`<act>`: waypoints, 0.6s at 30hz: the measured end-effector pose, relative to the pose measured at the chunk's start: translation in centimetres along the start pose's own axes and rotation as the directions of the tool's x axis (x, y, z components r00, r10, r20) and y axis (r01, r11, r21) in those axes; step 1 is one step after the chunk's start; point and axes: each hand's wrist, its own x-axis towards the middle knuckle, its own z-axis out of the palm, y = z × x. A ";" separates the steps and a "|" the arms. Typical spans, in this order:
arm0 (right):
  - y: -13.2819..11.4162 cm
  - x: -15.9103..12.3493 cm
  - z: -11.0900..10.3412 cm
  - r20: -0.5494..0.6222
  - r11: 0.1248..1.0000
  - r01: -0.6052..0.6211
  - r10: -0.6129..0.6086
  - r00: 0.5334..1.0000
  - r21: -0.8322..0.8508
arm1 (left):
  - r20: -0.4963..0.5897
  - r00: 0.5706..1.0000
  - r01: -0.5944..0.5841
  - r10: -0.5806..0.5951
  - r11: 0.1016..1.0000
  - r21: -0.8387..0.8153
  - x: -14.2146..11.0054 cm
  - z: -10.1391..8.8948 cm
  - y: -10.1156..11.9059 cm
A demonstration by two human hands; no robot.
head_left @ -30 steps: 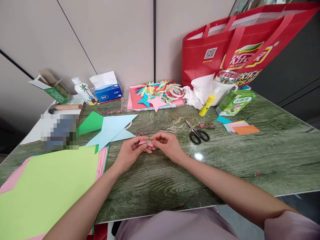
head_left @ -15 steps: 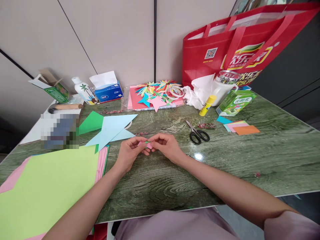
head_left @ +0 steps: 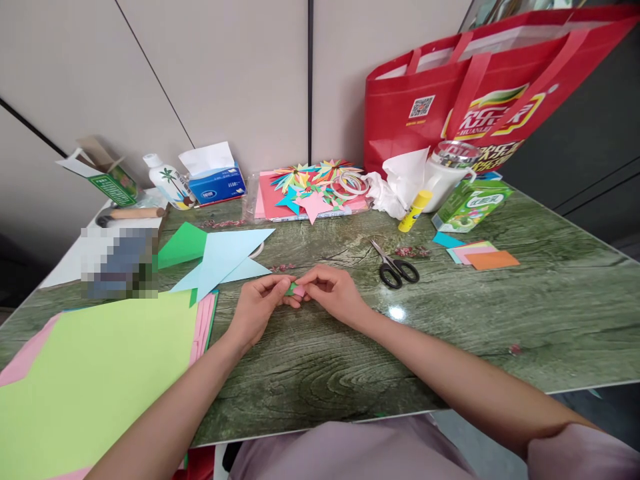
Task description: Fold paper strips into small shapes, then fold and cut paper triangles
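Observation:
A small piece of green and pink paper (head_left: 296, 290) is pinched between my two hands just above the table. My left hand (head_left: 257, 303) grips its left side, thumb on top and fingers beneath. At its right side, the thumb and forefinger of my right hand (head_left: 334, 292) close on the edge. Fingers cover much of the paper, so its full shape is hidden. Black-handled scissors (head_left: 393, 267) lie to the right of my right hand. Left of my left hand are large light-blue paper shapes (head_left: 227, 257) and a green one (head_left: 183, 245).
A stack of coloured sheets (head_left: 110, 373) covers the table's left front. Along the back stand a tissue pack (head_left: 217, 185), a bottle (head_left: 170, 183), paper stars (head_left: 313, 203), a glue stick (head_left: 415, 212), a mug (head_left: 445, 180), a drink carton (head_left: 473, 205) and a red bag (head_left: 400, 127). Paper strips (head_left: 493, 259) lie right.
The paper has turned slightly in my fingers, and more of its green part shows on the left with pink on the right. Both hands stay in nearly the same place.

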 end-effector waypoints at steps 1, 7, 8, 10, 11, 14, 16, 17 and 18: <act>0.0 0.0 0.0 -0.001 1.000 0.010 -0.010 1.000 -0.011 | -0.003 1.000 0.004 -0.004 1.000 0.005 0.0 0.0 0.0; -0.2 0.1 0.2 0.061 0.958 -0.188 0.179 0.982 0.217 | -0.055 0.998 0.006 -0.001 0.994 0.107 -0.1 0.2 0.4; -0.3 0.1 0.2 0.071 0.939 -0.229 0.219 0.973 0.255 | -0.060 0.998 0.001 0.006 0.994 0.113 -0.1 0.2 0.5; -0.5 0.2 0.2 0.087 0.911 -0.282 0.268 0.959 0.300 | -0.057 0.998 -0.011 0.018 0.992 0.123 -0.1 0.1 0.5; -0.6 0.2 0.2 0.093 0.903 -0.294 0.279 0.956 0.313 | -0.051 0.998 -0.017 0.024 0.992 0.126 -0.2 0.1 0.5; -0.8 0.3 0.2 0.092 0.896 -0.290 0.275 0.957 0.337 | -0.042 0.999 -0.028 0.034 0.992 0.124 -0.2 0.1 0.3; -0.9 0.3 0.2 0.088 0.901 -0.279 0.265 0.960 0.331 | -0.043 0.998 -0.033 0.038 0.992 0.119 -0.2 0.1 0.3; -0.9 0.2 0.3 0.085 0.906 -0.274 0.261 0.962 0.323 | -0.044 0.998 -0.038 0.043 0.992 0.120 -0.2 0.1 0.3; -0.9 0.2 0.3 0.082 0.911 -0.269 0.256 0.963 0.313 | -0.042 0.998 -0.046 0.052 0.991 0.125 -0.2 0.0 0.3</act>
